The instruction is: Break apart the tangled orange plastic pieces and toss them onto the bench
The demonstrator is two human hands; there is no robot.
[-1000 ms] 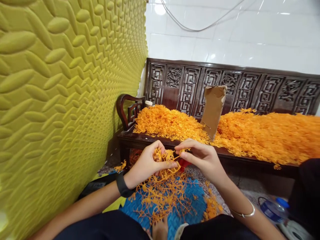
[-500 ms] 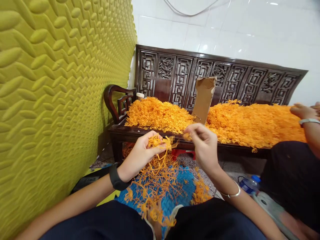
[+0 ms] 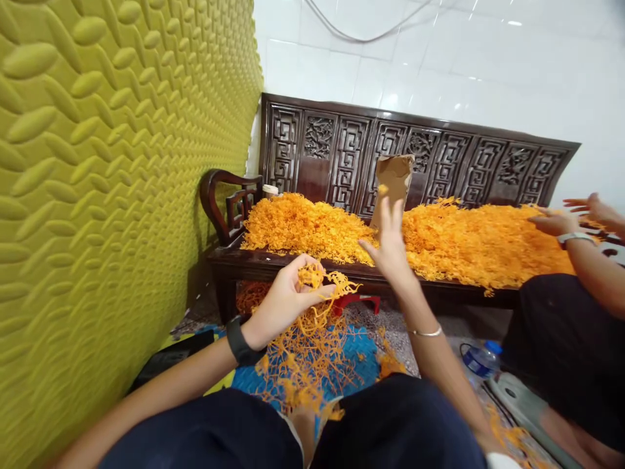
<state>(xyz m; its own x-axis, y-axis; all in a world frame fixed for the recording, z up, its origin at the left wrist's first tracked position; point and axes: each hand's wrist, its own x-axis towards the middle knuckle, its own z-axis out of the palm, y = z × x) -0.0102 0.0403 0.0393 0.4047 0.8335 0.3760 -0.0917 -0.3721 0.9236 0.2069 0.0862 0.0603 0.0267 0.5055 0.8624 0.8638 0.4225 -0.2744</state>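
My left hand (image 3: 297, 293) is closed around a tangle of orange plastic pieces with thin strands (image 3: 342, 284), which stick out past the thumb. Raised before the bench, my right hand (image 3: 389, 247) has its fingers spread and nothing in its grasp. Just above its fingertips a small orange piece (image 3: 383, 189) shows against the cardboard (image 3: 394, 174), apart from the hand. Beyond my hands lie a left heap of small orange pieces (image 3: 303, 225) and a larger right heap (image 3: 481, 244) on the dark wooden bench (image 3: 273, 260).
Orange branching strands (image 3: 317, 352) cover part of a blue mat (image 3: 361, 345) between my legs. Another person's hands (image 3: 556, 223) reach over the right heap. A bottle with a blue cap (image 3: 483, 359) stands on the floor at right. A yellow padded wall (image 3: 122, 163) rises at left.
My right hand has moved up and away from the left, and its pinched fingers have opened, letting go of a small orange piece. The other person's hands have shifted left and spread.
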